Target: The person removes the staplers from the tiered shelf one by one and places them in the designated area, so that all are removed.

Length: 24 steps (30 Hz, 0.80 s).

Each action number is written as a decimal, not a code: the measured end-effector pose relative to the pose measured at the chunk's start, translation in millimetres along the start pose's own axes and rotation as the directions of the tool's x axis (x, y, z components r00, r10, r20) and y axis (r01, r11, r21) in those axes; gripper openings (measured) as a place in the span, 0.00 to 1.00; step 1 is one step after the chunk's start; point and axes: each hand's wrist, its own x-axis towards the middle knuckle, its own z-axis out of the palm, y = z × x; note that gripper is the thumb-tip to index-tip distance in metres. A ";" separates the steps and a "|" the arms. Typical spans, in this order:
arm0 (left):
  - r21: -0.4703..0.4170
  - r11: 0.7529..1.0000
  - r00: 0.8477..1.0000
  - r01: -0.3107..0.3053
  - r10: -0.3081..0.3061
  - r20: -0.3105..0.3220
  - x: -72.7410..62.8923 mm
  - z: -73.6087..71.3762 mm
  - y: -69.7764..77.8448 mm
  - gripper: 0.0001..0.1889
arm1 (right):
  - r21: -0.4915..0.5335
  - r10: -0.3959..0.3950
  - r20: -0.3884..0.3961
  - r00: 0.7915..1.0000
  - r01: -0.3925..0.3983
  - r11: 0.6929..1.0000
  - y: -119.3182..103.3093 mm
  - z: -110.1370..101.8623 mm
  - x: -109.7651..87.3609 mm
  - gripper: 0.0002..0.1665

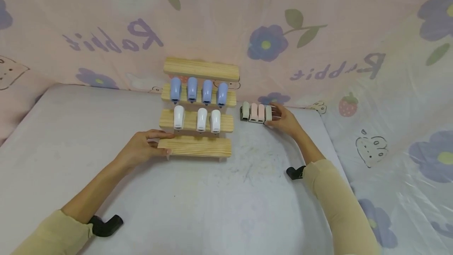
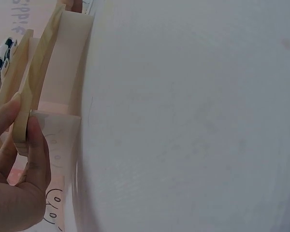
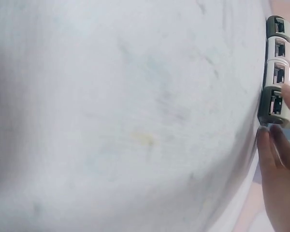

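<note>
Left hand [image 1: 140, 146] pinches tiered pale-wood rack [image 1: 198, 146]; right hand [image 1: 284, 120] grips rightmost grey-green stapler [image 1: 268, 113]; sideways slip could topple adjoining pink stapler [image 1: 261, 112].

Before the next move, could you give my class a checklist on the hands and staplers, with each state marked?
1. Left hand holds the bottom shelf: ok, it grips the left end.
2. Four blue staplers share one shelf: ok.
3. White staplers evenly spaced: not ok, the gap after the leftmost is wider.
4. Row beside the rack grouped by colour: not ok, two pink staplers stand between two green staplers.
5. Right hand firmly grips the rightmost green stapler: cannot tell, the hand is at it, but firmness does not show.
</note>
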 end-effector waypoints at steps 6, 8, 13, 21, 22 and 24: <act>0.001 1.000 1.000 -0.005 0.005 0.000 1.0 1.0 -2.1 0.30 | -0.025 -0.057 -0.124 0.991 0.055 0.998 -3.9 -3.2 -0.9 0.46; 0.007 1.000 1.000 -0.006 0.006 -0.003 1.1 0.6 -3.4 0.30 | 0.013 -0.097 -0.160 0.982 0.101 0.995 -8.7 -2.8 -3.0 0.44; 0.020 1.000 1.000 0.015 -0.015 0.006 -0.7 -1.2 -5.9 0.31 | 0.065 -0.211 -0.231 0.950 0.231 0.971 -33.6 2.0 -13.9 0.39; 0.014 1.000 1.000 0.012 -0.012 0.009 -2.0 -0.8 -4.5 0.31 | 0.053 -0.358 -0.270 0.894 0.385 0.921 -68.0 9.3 -22.5 0.36; 0.012 1.000 1.000 0.012 -0.012 0.009 -1.6 -0.9 -4.0 0.31 | 0.048 -0.374 -0.269 0.888 0.400 0.915 -72.4 10.1 -23.0 0.36; 0.010 1.000 1.000 0.008 -0.008 0.008 -0.6 -1.5 -3.0 0.31 | 0.032 -0.405 -0.267 0.874 0.428 0.903 -81.7 11.6 -24.1 0.35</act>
